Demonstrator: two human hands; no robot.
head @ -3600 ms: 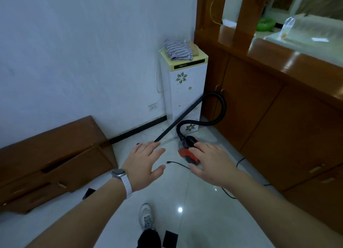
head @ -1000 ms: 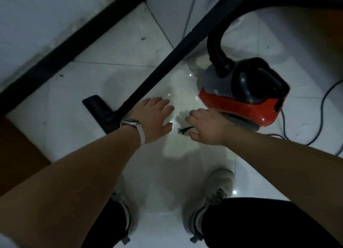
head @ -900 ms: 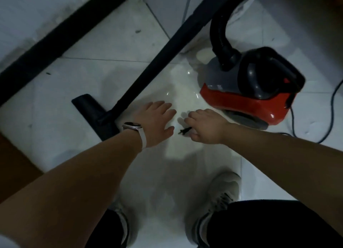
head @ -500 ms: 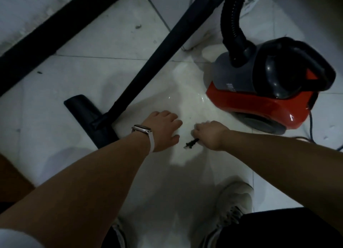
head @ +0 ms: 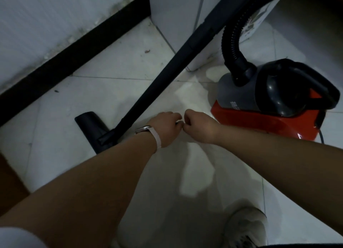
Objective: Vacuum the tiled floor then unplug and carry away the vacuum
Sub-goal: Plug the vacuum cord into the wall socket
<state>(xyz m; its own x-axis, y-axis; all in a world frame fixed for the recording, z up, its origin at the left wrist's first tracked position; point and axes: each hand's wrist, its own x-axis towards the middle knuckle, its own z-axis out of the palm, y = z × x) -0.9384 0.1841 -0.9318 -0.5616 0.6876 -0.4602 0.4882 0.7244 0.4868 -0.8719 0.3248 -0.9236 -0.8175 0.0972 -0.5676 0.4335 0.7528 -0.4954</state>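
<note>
One canister vacuum (head: 269, 106) sat on the tiled floor (head: 120, 66) to our right: red base, grey upper shell, black carry handle across the top. A ribbed black hose (head: 231, 40) rose from its front end and left the view at the top. A straight black wand (head: 176, 66) ran diagonally down to a flat nozzle (head: 91, 126) lying on the tiles, just left of our hands.

Our left hand (head: 167, 129) and right hand (head: 200, 127) met knuckle to knuckle just in front of the vacuum's base, the fingers of both curled under. Whatever lay inside the curl was hidden. We could not tell whether either hand gripped anything. The lettering on the grey shell was too blurred to read. Of the cord (head: 322, 138) we saw only a short stretch by the base's right corner, cut off by the forearm.

A white cabinet (head: 176, 15) stood behind the wand. A black skirting (head: 65, 56) ran along the wall. We noted a pale-strapped watch (head: 146, 130) on the left wrist, a light shoe (head: 245, 227) at lower right, and brown wood (head: 9, 182) at the left edge. The wand passed close by the left hand.
</note>
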